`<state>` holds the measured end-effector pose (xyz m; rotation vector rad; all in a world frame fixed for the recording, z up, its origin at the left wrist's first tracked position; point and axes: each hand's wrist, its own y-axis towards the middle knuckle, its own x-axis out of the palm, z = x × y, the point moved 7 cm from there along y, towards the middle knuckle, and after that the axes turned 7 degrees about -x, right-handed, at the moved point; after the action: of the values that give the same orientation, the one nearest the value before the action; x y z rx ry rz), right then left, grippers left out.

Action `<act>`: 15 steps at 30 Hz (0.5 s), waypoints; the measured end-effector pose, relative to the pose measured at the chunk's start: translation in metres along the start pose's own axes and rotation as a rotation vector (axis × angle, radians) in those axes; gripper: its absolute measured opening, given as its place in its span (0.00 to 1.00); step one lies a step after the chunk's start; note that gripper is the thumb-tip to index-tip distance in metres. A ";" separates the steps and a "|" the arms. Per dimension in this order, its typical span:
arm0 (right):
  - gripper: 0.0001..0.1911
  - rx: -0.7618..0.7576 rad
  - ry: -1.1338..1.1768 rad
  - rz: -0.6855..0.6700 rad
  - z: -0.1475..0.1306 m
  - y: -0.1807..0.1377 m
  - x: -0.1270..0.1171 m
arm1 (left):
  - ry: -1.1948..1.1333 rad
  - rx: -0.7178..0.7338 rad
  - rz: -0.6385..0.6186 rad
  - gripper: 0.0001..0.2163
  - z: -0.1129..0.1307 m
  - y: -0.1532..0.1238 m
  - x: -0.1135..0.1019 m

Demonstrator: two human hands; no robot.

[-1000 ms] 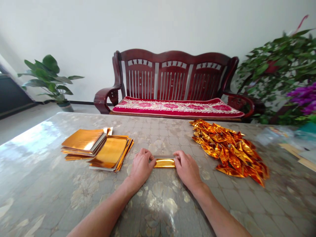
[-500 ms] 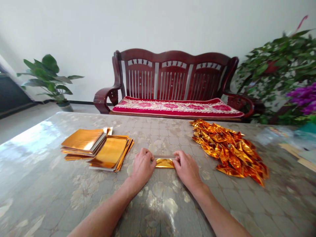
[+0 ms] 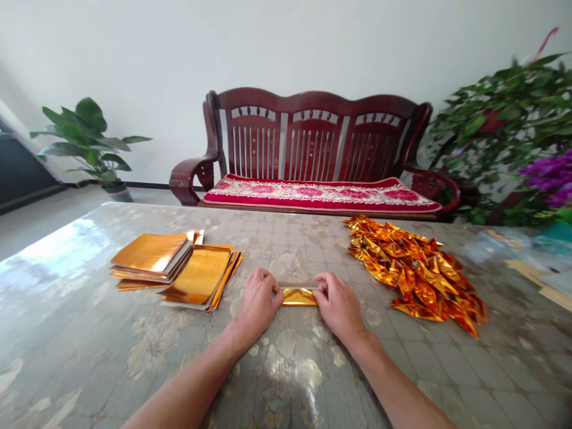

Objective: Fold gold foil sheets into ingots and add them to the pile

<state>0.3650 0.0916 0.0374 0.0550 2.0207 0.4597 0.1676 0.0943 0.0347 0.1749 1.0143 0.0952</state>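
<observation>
A narrow folded strip of gold foil paper (image 3: 298, 296) lies on the table in front of me. My left hand (image 3: 257, 302) pinches its left end with fingers closed. Its right end is pinched by my right hand (image 3: 338, 305), fingers also closed. To the left of my hands lie stacks of flat gold foil sheets (image 3: 179, 267). A heap of folded gold foil pieces (image 3: 415, 271) is spread on the right, a little beyond my right hand.
The table (image 3: 286, 369) has a glossy grey floral cover. A dark red wooden bench (image 3: 313, 155) with a red cushion stands behind it. Potted plants stand at the far left (image 3: 89, 140) and right (image 3: 513, 125). Clear bags and paper (image 3: 527, 256) lie at the table's right edge.
My hands have drawn slightly closer together, and the visible part of the gold strip between them is shorter than one second ago.
</observation>
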 end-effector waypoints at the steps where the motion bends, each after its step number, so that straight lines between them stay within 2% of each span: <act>1: 0.12 0.001 0.008 0.001 0.000 0.000 0.000 | -0.006 0.000 -0.001 0.05 0.000 0.000 0.000; 15: 0.13 0.058 0.095 -0.034 0.004 0.000 -0.002 | 0.012 0.048 0.002 0.05 0.004 0.001 -0.005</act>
<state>0.3693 0.0926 0.0378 0.0344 2.1250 0.3885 0.1683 0.0940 0.0406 0.2193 1.0285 0.0732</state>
